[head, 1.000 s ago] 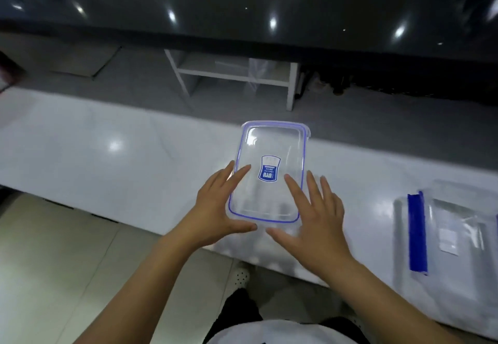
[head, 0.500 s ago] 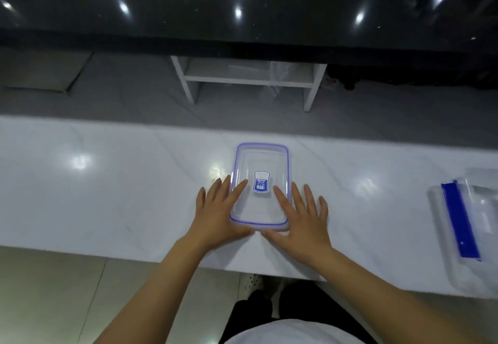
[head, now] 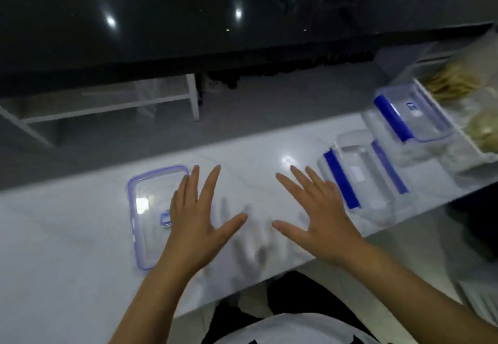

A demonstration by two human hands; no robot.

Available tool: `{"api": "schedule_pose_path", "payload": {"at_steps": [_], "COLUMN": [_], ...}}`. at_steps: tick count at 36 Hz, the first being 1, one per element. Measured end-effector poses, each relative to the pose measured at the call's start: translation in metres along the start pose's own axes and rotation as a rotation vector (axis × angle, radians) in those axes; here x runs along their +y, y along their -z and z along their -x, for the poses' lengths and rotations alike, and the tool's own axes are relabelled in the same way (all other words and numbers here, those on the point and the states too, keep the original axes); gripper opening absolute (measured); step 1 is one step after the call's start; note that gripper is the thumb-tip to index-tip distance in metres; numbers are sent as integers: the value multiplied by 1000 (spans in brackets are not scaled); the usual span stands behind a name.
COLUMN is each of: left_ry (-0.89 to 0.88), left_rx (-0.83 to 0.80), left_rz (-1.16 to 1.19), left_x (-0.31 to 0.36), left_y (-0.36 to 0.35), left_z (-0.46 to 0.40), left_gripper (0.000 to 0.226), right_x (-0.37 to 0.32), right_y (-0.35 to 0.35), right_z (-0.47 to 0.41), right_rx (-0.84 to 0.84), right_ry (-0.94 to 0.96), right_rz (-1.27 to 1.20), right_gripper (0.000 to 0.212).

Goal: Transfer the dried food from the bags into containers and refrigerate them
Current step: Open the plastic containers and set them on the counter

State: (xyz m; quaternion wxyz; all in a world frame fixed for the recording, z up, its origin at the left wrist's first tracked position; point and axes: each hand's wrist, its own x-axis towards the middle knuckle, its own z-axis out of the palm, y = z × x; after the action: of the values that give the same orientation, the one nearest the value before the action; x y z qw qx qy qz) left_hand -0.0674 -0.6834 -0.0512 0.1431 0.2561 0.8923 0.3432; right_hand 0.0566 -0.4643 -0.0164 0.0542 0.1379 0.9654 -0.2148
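From the head camera, both my hands hung over the white counter (head: 80, 236) with nothing in them. My left hand (head: 196, 225) was spread flat, fingers straight and splayed, its outer edge lying over the right rim of the clear lid (head: 151, 209) with the blue seal; whether it touched the lid or only hovered over it I could not tell through the blur. My right hand (head: 320, 217) was just as wide, thumb out, near the open container (head: 361, 176) with blue latches, apart from it.

Further right stood a second, lidded container (head: 412, 112), and beyond it the bags of dried food (head: 455, 82), pale and yellowish, at the far right end of the counter.

I judged the lid was parked and the next thing was a bag. To do it well, I thought I should draw the open container toward the middle, keep the lid well aside so nothing spilled onto it, and reach for the nearest bag with my right hand, steadying the container with my left before pouring.
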Motion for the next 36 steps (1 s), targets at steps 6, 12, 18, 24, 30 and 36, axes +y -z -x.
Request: {"api": "schedule_pose_path", "payload": {"at_steps": [6, 12, 18, 24, 30, 36], "left_ry": [-195, -216, -90, 128, 239, 301], "left_rx": [-195, -286, -283, -265, -81, 30], "left_rz": [-10, -64, -35, 43, 53, -5], "left_x": [99, 161, 204, 235, 247, 239], "left_y": [-69, -154, -208, -229, -230, -212], "left_z": [-18, -33, -43, -39, -45, -74], "left_gripper": [97, 113, 126, 121, 114, 113], "right_x": [106, 223, 298, 326, 318, 298], "right_y": [77, 98, 95, 96, 94, 92], "right_z": [41, 53, 44, 28, 6, -38], "right_rx": [131, -99, -232, -375, -479, -382], "right_ry": [-209, -276, -56, 102, 214, 307], "right_rz": [-14, -20, -370, -369, -381, -317], "right_gripper": [85, 105, 106, 101, 100, 106]}}
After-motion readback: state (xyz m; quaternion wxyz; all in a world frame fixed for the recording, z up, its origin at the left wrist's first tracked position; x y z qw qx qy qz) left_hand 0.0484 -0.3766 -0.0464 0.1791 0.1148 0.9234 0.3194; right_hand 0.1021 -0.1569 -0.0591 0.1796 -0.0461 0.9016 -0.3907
